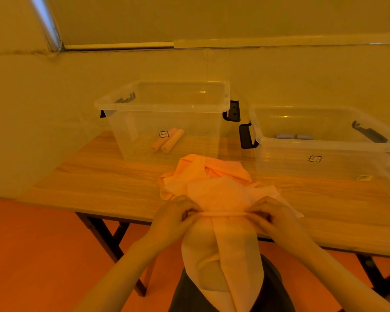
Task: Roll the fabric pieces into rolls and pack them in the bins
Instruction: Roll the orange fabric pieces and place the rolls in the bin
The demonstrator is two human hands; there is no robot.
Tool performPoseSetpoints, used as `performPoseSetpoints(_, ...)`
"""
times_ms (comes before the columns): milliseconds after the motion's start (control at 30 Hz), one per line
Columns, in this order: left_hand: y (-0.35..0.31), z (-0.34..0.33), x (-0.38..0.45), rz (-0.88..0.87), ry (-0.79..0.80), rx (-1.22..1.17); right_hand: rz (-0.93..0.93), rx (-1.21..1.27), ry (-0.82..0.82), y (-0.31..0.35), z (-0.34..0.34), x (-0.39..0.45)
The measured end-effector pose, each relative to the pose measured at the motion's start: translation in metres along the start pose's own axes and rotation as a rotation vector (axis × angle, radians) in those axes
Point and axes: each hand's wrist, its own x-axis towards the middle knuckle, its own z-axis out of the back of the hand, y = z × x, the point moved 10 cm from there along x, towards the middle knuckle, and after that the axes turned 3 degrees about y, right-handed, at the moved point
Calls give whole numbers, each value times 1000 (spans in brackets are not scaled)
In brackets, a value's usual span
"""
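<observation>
- Peach fabric (221, 194) lies heaped at the table (99, 183) edge, one end hanging down.
- Left hand (173, 219) and right hand (270, 218) each pinch its rolled edge.
- Two peach rolls (167, 140) lie in the left bin (162, 104).

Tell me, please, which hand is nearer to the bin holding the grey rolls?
Right. The right hand pinches the fabric below that bin; the left hand sits farther left.

Two bins (162, 106) (324, 145) behind fabric pile (212, 181) on table (99, 181); rolls (167, 140) in left bin.
</observation>
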Motion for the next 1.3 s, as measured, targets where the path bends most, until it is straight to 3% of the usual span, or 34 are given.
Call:
performPoseSetpoints(300, -2, 10, 0, 22, -108, -24, -18, 7, -64, -1, 2, 3)
performPoseSetpoints(667, 4, 1, 4, 31, -4, -17, -4, -20, 27, 3, -2, 5)
performPoseSetpoints(1067, 6, 7, 3, 59, -128, -27, -40, -87, 9, 6, 5, 10)
performPoseSetpoints(1300, 8, 3, 0, 43, -62, -29, -22, -17, 28, 4, 1, 8)
